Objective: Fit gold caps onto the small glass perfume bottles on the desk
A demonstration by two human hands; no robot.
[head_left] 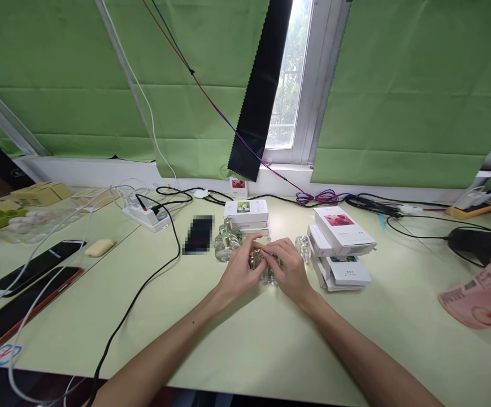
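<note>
My left hand and my right hand meet over the middle of the table. Between them shows a small clear glass bottle with a gold-coloured neck, and my left fingers curl round it. The fingertips of my right hand are pinched together at the bottle's top; what they hold is too small to make out. More glass bottles stand just beneath the hands, partly hidden. A cluster of greenish glass bottles sits beside my left hand. Another clear bottle stands behind my right hand.
White boxes are stacked at the right, and more white boxes lie behind the hands. A power strip, phones and a black cable occupy the left side. A pink container is at far right.
</note>
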